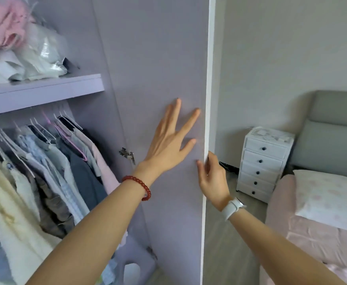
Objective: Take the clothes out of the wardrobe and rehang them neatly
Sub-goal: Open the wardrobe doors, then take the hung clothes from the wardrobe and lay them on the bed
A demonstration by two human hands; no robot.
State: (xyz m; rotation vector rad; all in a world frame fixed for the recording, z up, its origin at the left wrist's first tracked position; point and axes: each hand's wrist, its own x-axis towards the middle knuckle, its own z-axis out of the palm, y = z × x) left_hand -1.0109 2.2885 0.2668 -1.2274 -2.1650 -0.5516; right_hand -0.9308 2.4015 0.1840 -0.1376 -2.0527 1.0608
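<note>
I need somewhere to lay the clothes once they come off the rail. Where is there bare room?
The pink bed sheet between pillow and wardrobe door looks bare. The shelf is piled with bags except its right end; the hanging clothes are packed tight.

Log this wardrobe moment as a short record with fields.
door: wardrobe door open
left hand: left hand flat on the door's inner face, fingers spread
right hand: right hand grips the door's white edge
clothes: hanging clothes on hangers under the shelf
shelf load: bagged items
room: drawer unit beside bed
</note>
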